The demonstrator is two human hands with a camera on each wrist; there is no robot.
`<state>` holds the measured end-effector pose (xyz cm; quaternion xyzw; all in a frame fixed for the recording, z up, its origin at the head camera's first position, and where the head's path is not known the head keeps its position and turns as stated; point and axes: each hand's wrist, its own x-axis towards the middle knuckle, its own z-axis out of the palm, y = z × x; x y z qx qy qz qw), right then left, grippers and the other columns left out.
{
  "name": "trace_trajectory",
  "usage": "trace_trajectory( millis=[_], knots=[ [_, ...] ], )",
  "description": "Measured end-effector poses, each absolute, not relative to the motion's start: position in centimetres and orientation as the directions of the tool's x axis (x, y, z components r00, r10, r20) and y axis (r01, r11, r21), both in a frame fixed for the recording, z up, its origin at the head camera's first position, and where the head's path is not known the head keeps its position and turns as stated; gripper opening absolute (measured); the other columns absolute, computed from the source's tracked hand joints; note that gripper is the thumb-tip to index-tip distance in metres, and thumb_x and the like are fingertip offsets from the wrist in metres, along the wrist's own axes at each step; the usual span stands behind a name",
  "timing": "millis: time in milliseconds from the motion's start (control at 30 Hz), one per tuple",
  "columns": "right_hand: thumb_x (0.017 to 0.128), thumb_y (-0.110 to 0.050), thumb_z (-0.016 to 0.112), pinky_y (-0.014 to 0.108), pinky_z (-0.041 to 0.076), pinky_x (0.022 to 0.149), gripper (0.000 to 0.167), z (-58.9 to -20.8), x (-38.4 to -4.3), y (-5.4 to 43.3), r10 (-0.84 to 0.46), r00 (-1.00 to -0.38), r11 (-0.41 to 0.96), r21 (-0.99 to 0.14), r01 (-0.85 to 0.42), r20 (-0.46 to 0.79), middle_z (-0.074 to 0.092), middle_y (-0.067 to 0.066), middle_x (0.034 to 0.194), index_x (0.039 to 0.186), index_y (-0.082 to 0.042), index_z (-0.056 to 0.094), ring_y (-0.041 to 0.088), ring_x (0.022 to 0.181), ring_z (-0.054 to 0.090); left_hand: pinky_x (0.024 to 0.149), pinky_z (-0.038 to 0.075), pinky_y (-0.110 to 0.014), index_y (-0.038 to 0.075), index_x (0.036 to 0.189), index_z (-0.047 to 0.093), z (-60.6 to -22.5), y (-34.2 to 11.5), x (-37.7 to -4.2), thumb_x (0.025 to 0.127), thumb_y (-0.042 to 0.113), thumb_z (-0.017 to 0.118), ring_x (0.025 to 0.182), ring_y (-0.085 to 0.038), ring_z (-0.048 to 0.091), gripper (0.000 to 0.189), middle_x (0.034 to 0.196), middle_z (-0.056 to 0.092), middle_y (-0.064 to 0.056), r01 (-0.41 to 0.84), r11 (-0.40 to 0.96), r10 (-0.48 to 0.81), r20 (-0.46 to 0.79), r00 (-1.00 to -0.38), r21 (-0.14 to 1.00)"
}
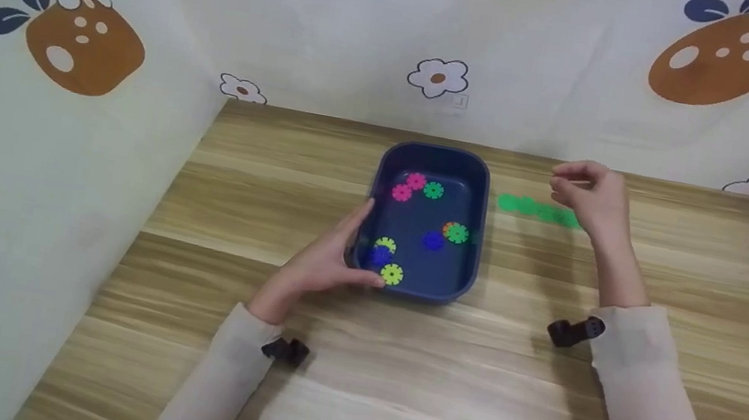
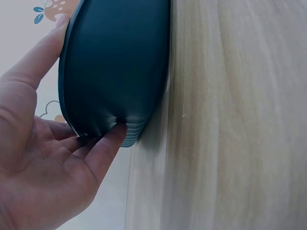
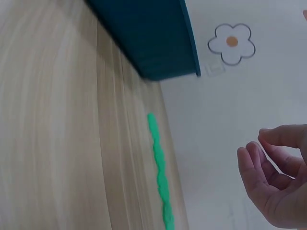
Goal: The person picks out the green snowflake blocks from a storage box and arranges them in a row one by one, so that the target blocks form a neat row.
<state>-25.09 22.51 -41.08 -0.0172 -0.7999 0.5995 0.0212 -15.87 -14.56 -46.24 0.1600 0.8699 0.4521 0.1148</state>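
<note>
A dark blue plastic bin (image 1: 415, 287) stands on the table with several small notched discs inside, among them a pink disc (image 1: 402, 192), a green disc (image 1: 433, 190) and a yellow disc (image 1: 392, 274). My left hand (image 1: 328, 259) grips the bin at its near left corner; the left wrist view has the thumb on the rim and fingertips against the outer wall (image 2: 115, 52). To the right of the bin lies a row of green discs (image 1: 534, 209). Over its right end hovers my right hand (image 1: 593, 197), fingers loosely bent, with nothing visible in them.
The wooden table (image 1: 436, 388) reaches back to a patterned cloth backdrop (image 1: 341, 45), close behind the bin and the green row. Another cloth side rises along the left edge. Each sleeve carries a small black camera mount (image 1: 575, 332) at the wrist.
</note>
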Motion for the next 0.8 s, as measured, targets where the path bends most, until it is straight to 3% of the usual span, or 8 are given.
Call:
trace_trajectory(
  millis=[267, 600, 800],
  knots=[
    [0.089, 0.000, 0.066, 0.022, 0.055, 0.071, 0.022, -41.0, -25.4, 18.4, -0.016, -0.998, 0.187, -0.981, -0.056, 0.054, 0.064, 0.011, 0.093, 0.107, 0.013, 0.063, 0.009, 0.079, 0.066, 0.114, 0.018, -0.043, 0.022, 0.157, 0.009, -46.2, -14.6, -15.9, 0.070, 0.037, 0.087, 0.143, -0.023, 0.017, 0.117, 0.160, 0.012, -0.002, 0.173, 0.540, 0.383, -0.058, -0.922, 0.823],
    [0.089, 0.000, 0.067, 0.024, 0.054, 0.076, 0.020, -41.4, -25.6, 13.5, -0.075, -0.991, 0.257, -0.958, -0.124, 0.108, 0.066, 0.017, 0.104, 0.107, 0.008, 0.066, 0.016, 0.086, 0.066, 0.115, 0.014, -0.037, 0.015, 0.157, 0.010, -46.1, -14.6, -16.1, 0.070, 0.036, 0.087, 0.144, -0.019, 0.012, 0.118, 0.160, 0.011, -0.006, 0.208, 0.521, 0.415, -0.033, -0.909, 0.828],
    [0.091, -0.006, 0.067, 0.030, 0.051, 0.084, 0.023, -42.2, -25.6, 10.9, -0.180, -0.977, 0.292, -0.942, -0.165, 0.116, 0.066, 0.018, 0.111, 0.111, 0.005, 0.066, 0.025, 0.098, 0.064, 0.115, 0.014, -0.038, 0.016, 0.157, 0.009, -46.2, -14.7, -16.0, 0.071, 0.035, 0.087, 0.144, -0.019, 0.013, 0.117, 0.160, 0.011, -0.006, 0.201, 0.516, 0.409, -0.032, -0.912, 0.833]
  ],
)
